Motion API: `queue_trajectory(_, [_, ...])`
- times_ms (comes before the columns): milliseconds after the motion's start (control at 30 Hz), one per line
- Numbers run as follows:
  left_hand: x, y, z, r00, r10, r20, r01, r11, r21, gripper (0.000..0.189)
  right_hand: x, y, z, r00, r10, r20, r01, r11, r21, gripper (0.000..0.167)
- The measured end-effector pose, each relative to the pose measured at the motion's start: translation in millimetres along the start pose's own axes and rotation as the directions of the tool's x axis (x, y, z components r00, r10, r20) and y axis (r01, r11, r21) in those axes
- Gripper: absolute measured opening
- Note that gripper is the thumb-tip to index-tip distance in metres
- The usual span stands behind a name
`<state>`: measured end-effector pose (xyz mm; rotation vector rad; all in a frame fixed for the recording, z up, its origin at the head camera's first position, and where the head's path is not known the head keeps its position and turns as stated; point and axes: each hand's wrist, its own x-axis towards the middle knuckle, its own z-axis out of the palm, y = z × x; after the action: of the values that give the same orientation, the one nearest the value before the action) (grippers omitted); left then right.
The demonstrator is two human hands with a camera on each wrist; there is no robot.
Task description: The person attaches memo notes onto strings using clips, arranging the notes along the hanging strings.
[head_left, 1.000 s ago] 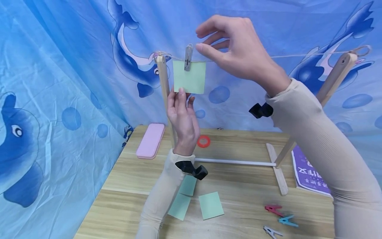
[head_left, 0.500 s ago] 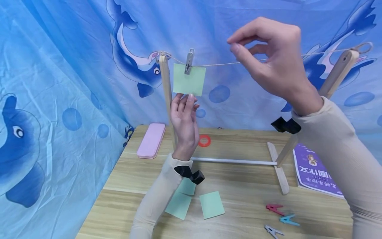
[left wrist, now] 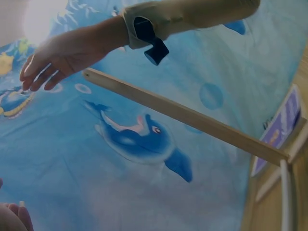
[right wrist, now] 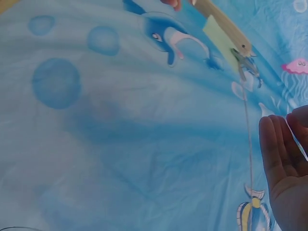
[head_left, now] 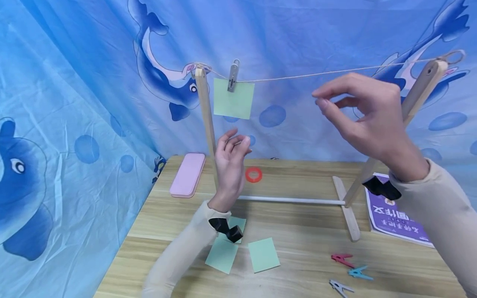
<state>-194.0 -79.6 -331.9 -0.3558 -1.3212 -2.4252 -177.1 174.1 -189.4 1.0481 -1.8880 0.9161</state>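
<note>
A green sticky note (head_left: 234, 101) hangs from the string (head_left: 298, 77) near the left post, held by a grey clothespin (head_left: 233, 75). Below the note, my left hand (head_left: 231, 165) is raised with loosely bent fingers, apart from the paper and holding nothing. My right hand (head_left: 372, 116) hovers under the string toward the right post; its thumb and forefinger come near each other with nothing seen between them. From the side, the right wrist view shows the note (right wrist: 221, 42) clipped to the string, and part of my right hand (right wrist: 286, 168).
Green notes (head_left: 263, 255) lie on the wooden table (head_left: 298, 231). Right of them are a red clothespin (head_left: 342, 260), a blue clothespin (head_left: 360, 272) and a grey one. A pink case (head_left: 188, 175), red tape ring (head_left: 254, 174) and purple book (head_left: 395, 215) surround the wooden stand (head_left: 206, 111).
My right hand has moved away from the clothespin, to the right and then down. My left hand has let go of the note's lower edge and dropped. The note stays hanging.
</note>
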Motion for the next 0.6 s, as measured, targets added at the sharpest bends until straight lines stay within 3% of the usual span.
queue_trajectory(167, [-10.4,-10.0,-17.5,0.997,-0.066,0.029,0.062,0.992,0.108,0.038,-25.2,3,-4,0.998,0.064,0.029,-0.064,0.998,-0.014,0.017])
queue_trajectory(367, [-26.4,-18.2,-35.9,0.985,-0.139,0.101,0.108,0.958,0.264,0.040,-57.4,10,-7,0.994,0.086,0.068,-0.085,0.996,-0.023,0.015])
queue_trajectory(600, [-44.2,-22.2,-53.7,0.952,-0.236,0.196,0.142,0.906,0.399,0.041,-98.7,16,-16,0.967,0.161,0.197,-0.143,0.984,-0.101,0.022])
